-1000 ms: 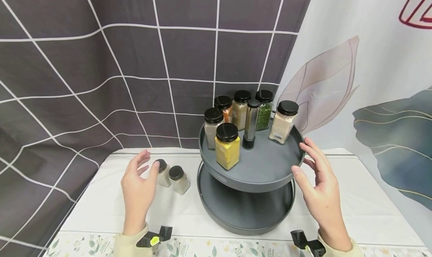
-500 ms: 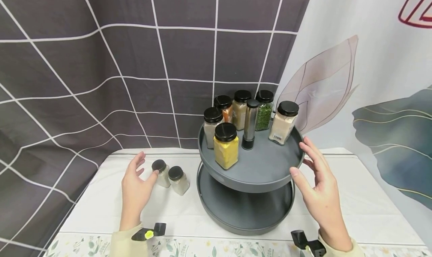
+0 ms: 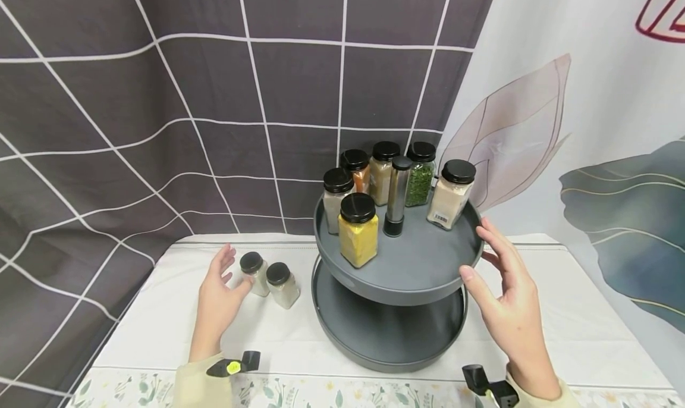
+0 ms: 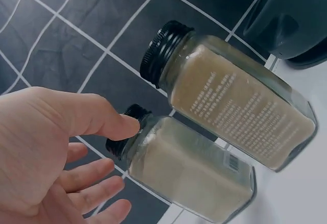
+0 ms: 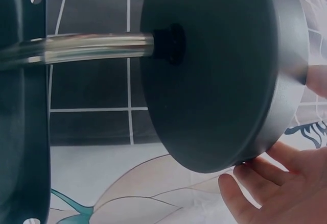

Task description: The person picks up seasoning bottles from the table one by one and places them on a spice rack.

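Note:
In the head view my left hand (image 3: pixel 216 298) is beside a small square jar (image 3: pixel 254 274) with a black lid. In the left wrist view its thumb (image 4: pixel 125 126) lies across that jar's lid (image 4: pixel 116 147); whether it presses on it I cannot tell. Other fingers are spread, gripping nothing. A second jar (image 3: pixel 283 287) of pale powder stands alongside. At the far side, my right hand (image 3: pixel 508 298) touches the outer rim of the upper tray (image 3: pixel 414 259) of a grey two-tier turntable rack. Its thumb and fingers are spread along that rim.
On the upper tray stand several black-lidded spice jars, among them a yellow one (image 3: pixel 358 238), a green one (image 3: pixel 420 179) and a beige one (image 3: pixel 451 197). A metal post (image 3: pixel 396 197) rises through the tray. Beneath is the lower tray (image 3: pixel 390 354), on a white tabletop (image 3: pixel 578 319).
My left hand has drawn back from over the small jar's lid, shifting slightly left and lower beside it. The right hand stays at the upper tray's rim; the rack and jars look unmoved.

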The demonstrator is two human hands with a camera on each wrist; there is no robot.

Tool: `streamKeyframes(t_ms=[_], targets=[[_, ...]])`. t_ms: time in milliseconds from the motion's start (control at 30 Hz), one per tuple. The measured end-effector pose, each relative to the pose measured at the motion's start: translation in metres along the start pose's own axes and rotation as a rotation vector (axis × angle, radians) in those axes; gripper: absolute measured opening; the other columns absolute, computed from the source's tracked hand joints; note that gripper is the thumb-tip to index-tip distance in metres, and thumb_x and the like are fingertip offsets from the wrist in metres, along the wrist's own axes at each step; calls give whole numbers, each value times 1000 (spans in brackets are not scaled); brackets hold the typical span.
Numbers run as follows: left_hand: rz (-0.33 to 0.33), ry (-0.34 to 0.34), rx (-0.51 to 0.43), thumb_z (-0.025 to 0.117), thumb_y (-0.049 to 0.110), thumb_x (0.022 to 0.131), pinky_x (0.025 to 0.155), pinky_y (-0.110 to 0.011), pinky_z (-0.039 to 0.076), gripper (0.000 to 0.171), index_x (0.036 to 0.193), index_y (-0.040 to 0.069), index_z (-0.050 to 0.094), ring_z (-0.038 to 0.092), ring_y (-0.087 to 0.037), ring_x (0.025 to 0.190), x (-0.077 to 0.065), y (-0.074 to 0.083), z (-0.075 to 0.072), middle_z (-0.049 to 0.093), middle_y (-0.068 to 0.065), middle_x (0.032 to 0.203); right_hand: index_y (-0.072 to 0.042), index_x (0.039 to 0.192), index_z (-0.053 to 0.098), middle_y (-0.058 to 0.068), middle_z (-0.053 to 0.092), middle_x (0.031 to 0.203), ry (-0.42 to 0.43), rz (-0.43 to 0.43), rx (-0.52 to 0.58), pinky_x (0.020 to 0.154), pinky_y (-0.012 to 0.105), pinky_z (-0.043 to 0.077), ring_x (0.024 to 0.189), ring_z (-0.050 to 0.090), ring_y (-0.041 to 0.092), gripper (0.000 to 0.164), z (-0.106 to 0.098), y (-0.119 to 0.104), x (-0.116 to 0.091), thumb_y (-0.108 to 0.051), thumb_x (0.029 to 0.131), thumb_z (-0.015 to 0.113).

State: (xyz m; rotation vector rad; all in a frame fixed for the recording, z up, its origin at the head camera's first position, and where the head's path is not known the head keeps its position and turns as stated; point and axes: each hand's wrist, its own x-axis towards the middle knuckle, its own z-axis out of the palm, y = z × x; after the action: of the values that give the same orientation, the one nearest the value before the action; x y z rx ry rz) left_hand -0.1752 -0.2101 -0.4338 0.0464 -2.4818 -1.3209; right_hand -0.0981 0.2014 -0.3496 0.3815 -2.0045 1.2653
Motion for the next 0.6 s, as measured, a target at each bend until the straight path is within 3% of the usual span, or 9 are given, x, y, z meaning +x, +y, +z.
streamKeyframes(t_ms=[200, 600], targets=[[-36, -46, -59, 66, 1, 78, 101, -47, 38, 78, 144, 3, 25, 40, -35, 127, 0, -1, 2, 41, -20, 139, 5, 127, 51, 20, 43, 137, 5, -5, -4, 97, 19, 39, 128, 40, 25, 55, -1, 1, 1, 11, 74, 67], [-63, -101, -51, 65, 1, 78, 100, -46, 40, 77, 144, 3, 25, 39, -37, 127, 2, -8, 10, 41, -22, 139, 3, 125, 54, 18, 45, 137, -2, 5, -16, 97, 21, 40, 127, 41, 26, 55, -3, -1, 1, 11, 72, 69]])
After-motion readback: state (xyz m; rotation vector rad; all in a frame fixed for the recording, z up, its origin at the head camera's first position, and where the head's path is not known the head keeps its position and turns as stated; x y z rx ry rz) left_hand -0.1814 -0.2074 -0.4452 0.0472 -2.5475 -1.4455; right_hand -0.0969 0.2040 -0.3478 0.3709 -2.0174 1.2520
